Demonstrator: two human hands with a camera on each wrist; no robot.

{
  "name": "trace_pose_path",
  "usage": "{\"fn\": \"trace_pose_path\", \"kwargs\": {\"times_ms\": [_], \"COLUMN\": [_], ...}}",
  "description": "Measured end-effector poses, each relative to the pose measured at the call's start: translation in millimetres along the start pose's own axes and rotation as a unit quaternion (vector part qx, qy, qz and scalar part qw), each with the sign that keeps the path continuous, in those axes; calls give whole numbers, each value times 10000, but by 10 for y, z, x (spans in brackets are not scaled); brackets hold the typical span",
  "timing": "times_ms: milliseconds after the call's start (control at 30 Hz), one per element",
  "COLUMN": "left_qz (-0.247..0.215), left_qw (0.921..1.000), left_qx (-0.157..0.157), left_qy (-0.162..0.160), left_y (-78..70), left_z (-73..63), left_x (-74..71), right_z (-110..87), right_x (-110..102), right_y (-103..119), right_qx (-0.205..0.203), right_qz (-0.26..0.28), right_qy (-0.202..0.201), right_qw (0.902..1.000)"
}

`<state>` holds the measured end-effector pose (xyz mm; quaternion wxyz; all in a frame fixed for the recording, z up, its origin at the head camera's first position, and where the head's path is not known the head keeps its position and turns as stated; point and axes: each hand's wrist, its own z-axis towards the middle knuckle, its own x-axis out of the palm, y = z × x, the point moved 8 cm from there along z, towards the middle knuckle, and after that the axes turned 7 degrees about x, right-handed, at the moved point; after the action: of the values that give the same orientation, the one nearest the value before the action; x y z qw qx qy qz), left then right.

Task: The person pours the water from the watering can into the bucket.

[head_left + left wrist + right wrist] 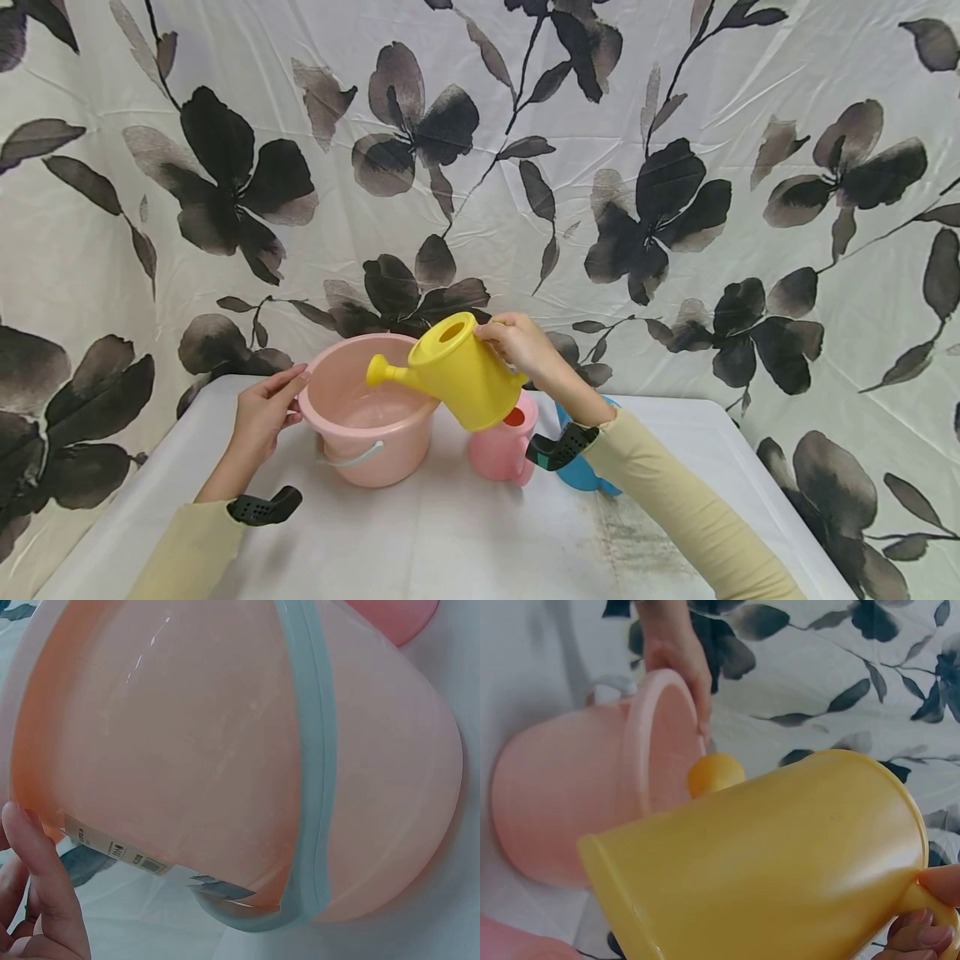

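Observation:
My right hand [517, 340] grips the handle of a yellow watering can [474, 379] at its upper right. The can is tilted left, its spout reaching over the open mouth of a pink bucket [378, 458]. In the right wrist view, the yellow can [780, 847] fills the front, with the fingers around its handle at lower right. My left hand [264, 408] is at the bucket's left rim, extended fingertips touching it. The left wrist view shows the bucket [180, 735] close up, its pale handle [316, 750] hanging down its side, and a label inside the handle's loop.
A pink watering can [498, 454] stands on the white table [450, 542] right of the bucket. Beside it, a blue watering can [581, 475] is partly hidden by my right forearm. A floral cloth [525, 225] hangs behind the table. The tabletop has a brownish stain at right.

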<state>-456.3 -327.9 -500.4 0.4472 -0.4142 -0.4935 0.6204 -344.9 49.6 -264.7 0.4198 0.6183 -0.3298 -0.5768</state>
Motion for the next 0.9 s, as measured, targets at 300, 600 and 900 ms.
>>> {"fn": "trace_pose_path", "kwargs": {"times_ms": [300,600,900], "left_qz": [189,75,152], "left_qw": [9996,9998,9998], "left_qx": [116,-97,-131], "left_qy": [-198,186,45], "left_y": [145,-950,-1005], "left_z": [94,-624,-681], "left_x": [-21,159,141], "right_z": [24,42,46], "right_x": [-12,-10,-14], "right_y": [-8,3,-63], "right_qx": [-76,-146,-33], "right_qz": [113,141,206], "right_qy": [-23,-29,-188], "right_qw": [9999,9998,9996]}}
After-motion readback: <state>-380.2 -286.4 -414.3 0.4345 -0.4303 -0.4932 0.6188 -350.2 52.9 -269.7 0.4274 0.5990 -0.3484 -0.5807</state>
